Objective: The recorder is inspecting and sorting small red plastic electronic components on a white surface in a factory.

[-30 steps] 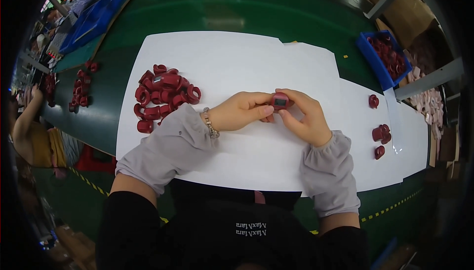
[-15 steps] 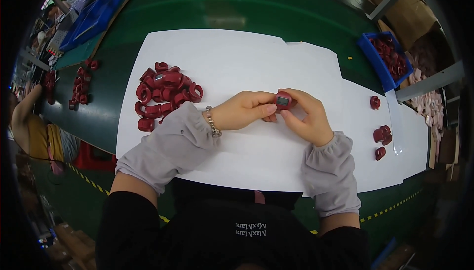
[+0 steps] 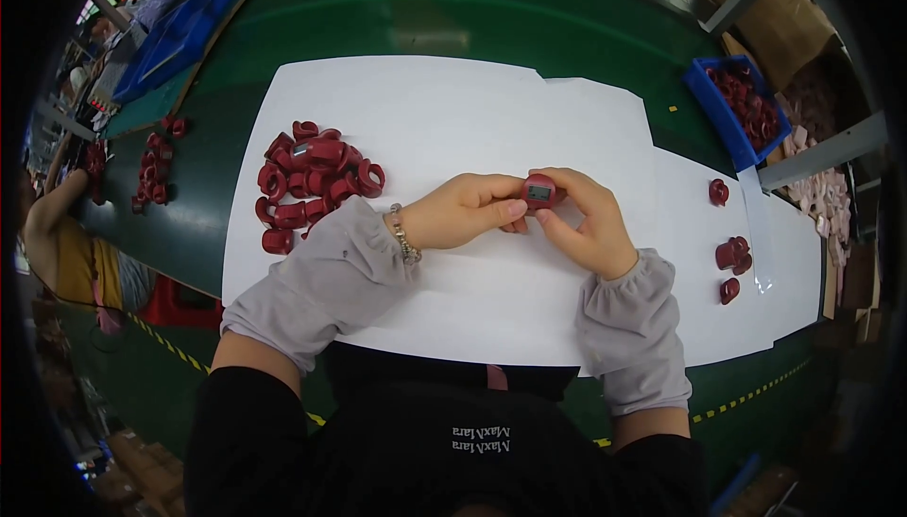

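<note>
Between both hands, above the white sheet, is a small dark red digital watch with a grey display facing up. My left hand pinches its left side, thumb at the lower corner of the display. From the right, my right hand closes on it with thumb and forefinger. The watch's band is mostly hidden by the fingers. A heap of similar red watches with curled bands lies left of my left hand, partly behind my grey sleeve.
At right, a few red pieces lie apart on the paper. Beyond them stands a blue bin of red parts. Rows of red pieces sit on the dark green table at left, near another person's arm. A grey metal post crosses the right side.
Almost nothing differs. The view has shifted very slightly, and both hands keep their hold on the watch with its display up.
</note>
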`<control>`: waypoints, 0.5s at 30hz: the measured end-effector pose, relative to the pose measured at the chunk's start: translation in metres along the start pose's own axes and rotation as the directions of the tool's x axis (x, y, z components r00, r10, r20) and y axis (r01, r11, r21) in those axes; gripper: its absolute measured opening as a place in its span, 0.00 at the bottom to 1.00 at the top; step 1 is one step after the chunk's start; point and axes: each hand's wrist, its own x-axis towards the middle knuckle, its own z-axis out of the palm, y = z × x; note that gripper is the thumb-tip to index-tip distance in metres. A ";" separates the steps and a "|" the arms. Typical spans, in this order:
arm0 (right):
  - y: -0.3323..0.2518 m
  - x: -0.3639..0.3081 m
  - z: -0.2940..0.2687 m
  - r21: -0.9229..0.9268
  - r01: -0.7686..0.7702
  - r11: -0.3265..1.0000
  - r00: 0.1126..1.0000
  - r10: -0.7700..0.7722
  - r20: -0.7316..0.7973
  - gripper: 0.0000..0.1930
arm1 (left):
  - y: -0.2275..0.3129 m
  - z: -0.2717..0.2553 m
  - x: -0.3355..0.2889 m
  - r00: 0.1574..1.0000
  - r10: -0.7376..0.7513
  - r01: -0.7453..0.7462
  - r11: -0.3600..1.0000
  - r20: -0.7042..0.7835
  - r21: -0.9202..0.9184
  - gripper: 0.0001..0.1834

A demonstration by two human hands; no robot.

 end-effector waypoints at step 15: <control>0.001 0.000 -0.001 -0.072 0.006 0.997 0.999 -0.004 0.038 0.26 | 0.001 0.000 0.000 0.998 0.004 -0.004 1.000 -0.063 -0.001 0.14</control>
